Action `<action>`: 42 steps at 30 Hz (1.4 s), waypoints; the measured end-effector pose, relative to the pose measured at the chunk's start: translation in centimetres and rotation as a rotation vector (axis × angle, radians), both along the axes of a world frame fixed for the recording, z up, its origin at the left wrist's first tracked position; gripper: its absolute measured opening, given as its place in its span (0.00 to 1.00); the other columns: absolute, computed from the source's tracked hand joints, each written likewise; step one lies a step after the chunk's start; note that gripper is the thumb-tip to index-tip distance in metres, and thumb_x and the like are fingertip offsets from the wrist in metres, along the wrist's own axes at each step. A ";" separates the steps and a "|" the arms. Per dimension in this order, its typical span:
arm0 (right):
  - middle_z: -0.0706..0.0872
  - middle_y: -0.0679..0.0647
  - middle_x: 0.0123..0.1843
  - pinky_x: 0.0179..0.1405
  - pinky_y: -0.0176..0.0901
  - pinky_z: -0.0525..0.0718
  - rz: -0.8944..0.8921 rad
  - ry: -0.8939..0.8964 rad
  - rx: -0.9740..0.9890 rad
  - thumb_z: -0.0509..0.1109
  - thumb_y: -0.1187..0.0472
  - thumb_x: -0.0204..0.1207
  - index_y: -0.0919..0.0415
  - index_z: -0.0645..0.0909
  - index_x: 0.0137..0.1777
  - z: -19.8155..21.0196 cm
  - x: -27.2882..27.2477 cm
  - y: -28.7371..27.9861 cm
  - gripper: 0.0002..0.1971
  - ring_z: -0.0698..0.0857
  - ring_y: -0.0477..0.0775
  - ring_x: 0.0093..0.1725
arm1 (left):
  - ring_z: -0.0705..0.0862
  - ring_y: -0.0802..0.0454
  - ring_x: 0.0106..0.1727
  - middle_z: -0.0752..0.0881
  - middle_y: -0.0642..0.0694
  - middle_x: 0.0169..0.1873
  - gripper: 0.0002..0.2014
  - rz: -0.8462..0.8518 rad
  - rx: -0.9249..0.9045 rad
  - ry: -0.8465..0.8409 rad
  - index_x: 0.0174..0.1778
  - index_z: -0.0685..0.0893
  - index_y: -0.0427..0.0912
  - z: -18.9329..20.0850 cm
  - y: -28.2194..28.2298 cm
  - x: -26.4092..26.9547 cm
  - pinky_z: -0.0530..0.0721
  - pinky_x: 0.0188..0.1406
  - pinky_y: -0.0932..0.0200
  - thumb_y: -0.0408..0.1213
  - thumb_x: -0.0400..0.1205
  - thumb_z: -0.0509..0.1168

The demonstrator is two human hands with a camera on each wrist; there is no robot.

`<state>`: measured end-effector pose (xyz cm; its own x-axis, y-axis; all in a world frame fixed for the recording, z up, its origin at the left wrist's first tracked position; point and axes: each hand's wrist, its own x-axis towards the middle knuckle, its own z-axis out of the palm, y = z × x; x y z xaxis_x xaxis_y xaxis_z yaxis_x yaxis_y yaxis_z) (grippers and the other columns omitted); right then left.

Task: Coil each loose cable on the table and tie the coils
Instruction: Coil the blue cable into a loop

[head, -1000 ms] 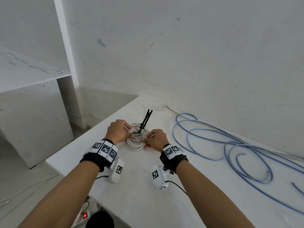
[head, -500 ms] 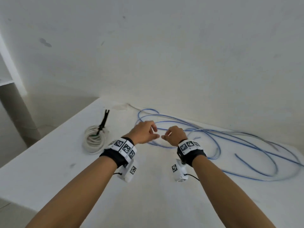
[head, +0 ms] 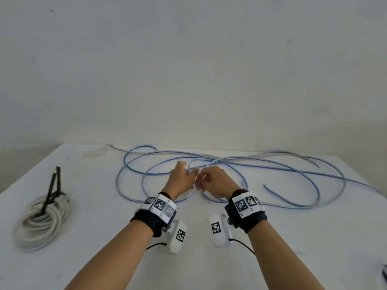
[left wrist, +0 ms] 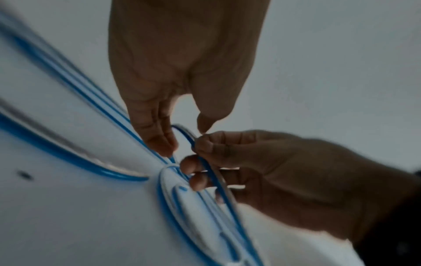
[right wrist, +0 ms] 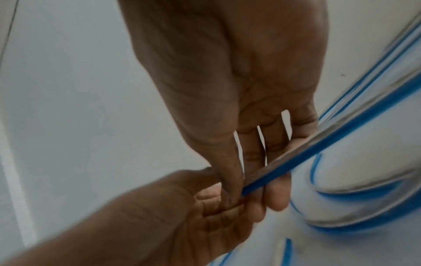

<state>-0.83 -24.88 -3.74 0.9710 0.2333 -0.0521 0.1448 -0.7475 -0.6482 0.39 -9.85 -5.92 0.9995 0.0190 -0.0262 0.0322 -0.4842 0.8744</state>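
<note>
A long blue cable (head: 118,181) lies in loose loops across the back of the white table (head: 104,258). My right hand (head: 211,178) grips one raised strand of the blue cable (left wrist: 218,180), fingers curled round it. The cable (right wrist: 296,162) crosses those fingers in the right wrist view. My left hand (head: 182,174) is beside it, touching the right hand. Its fingers are straight, and the strand passes between them and the thumb (left wrist: 205,124) without a clear pinch. A white cable coil (head: 41,225) bound with a black tie (head: 52,189) lies at the left.
A plain wall stands right behind the table's far edge. A grey strand (head: 293,153) runs along the back with the blue loops. A small dark object (head: 384,275) shows at the right border. Bare tabletop lies in front of my wrists.
Both hands left the tied white coil and moved right to the blue cable. My right hand has taken hold of a strand and lifted it. The head view swung right.
</note>
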 end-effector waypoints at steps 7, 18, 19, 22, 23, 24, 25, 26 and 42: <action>0.92 0.52 0.33 0.49 0.47 0.86 -0.015 -0.003 0.261 0.81 0.61 0.73 0.52 0.81 0.37 -0.8 0.9 -1.2 0.10 0.86 0.47 0.32 | 0.91 0.51 0.48 0.93 0.48 0.52 0.13 -0.167 -0.357 -0.224 0.67 0.84 0.41 2.7 -0.6 0.6 0.91 0.52 0.53 0.28 0.89 0.62; 0.91 0.50 0.37 0.45 0.42 0.84 0.191 0.053 0.253 0.76 0.58 0.80 0.53 0.85 0.48 -0.4 0.2 -0.8 0.02 0.84 0.43 0.34 | 0.61 0.57 0.25 0.64 0.51 0.26 0.12 0.034 -0.760 -0.253 0.48 0.83 0.40 4.1 1.8 0.7 0.63 0.23 0.63 0.41 0.92 0.59; 0.91 0.49 0.37 0.45 0.42 0.83 0.198 0.035 0.264 0.76 0.58 0.81 0.54 0.86 0.49 -0.1 0.2 -0.7 0.02 0.84 0.43 0.34 | 0.64 0.57 0.24 0.67 0.51 0.25 0.10 0.075 -0.770 -0.253 0.53 0.83 0.38 4.0 2.4 0.9 0.68 0.23 0.63 0.40 0.92 0.60; 0.89 0.46 0.36 0.43 0.38 0.80 0.153 -0.123 0.314 0.73 0.60 0.83 0.56 0.89 0.49 1.0 0.2 -0.4 0.04 0.80 0.41 0.36 | 0.82 0.52 0.33 0.87 0.43 0.35 0.18 0.104 -0.752 -0.245 0.78 0.72 0.43 3.8 4.0 0.9 0.90 0.38 0.57 0.38 0.91 0.60; 0.89 0.46 0.35 0.41 0.34 0.78 0.126 -0.173 0.333 0.72 0.61 0.83 0.57 0.89 0.48 1.4 0.1 -0.2 0.05 0.79 0.41 0.36 | 0.87 0.51 0.40 0.91 0.43 0.43 0.20 0.084 -0.692 -0.241 0.81 0.70 0.47 3.7 4.4 0.8 0.91 0.44 0.56 0.38 0.91 0.60; 0.88 0.46 0.35 0.39 0.31 0.76 0.100 -0.208 0.351 0.71 0.62 0.84 0.56 0.89 0.47 1.9 0.0 -0.1 0.06 0.79 0.41 0.35 | 0.88 0.51 0.45 0.92 0.44 0.48 0.19 0.067 -0.613 -0.228 0.79 0.73 0.49 3.9 4.7 0.7 0.91 0.46 0.56 0.40 0.91 0.60; 0.88 0.47 0.34 0.37 0.31 0.75 0.073 -0.234 0.368 0.70 0.62 0.85 0.56 0.89 0.47 2.3 -0.1 0.0 0.07 0.79 0.43 0.35 | 0.87 0.51 0.49 0.92 0.45 0.50 0.16 0.053 -0.547 -0.204 0.75 0.78 0.49 4.2 4.9 0.6 0.90 0.46 0.57 0.44 0.91 0.60; 0.88 0.49 0.34 0.35 0.34 0.75 0.045 -0.260 0.389 0.69 0.62 0.85 0.55 0.89 0.45 2.5 -0.2 0.0 0.09 0.79 0.45 0.34 | 0.87 0.52 0.49 0.93 0.46 0.51 0.16 0.030 -0.507 -0.164 0.71 0.82 0.49 4.5 5.1 0.4 0.89 0.45 0.58 0.49 0.90 0.60; 0.90 0.45 0.42 0.42 0.46 0.84 -0.139 -0.375 0.460 0.70 0.49 0.85 0.44 0.88 0.53 4.3 -0.8 -1.0 0.06 0.84 0.59 0.39 | 0.66 0.56 0.23 0.67 0.51 0.18 0.14 -0.149 -0.914 0.003 0.43 0.81 0.41 7.4 5.1 -1.4 0.72 0.28 0.65 0.45 0.89 0.60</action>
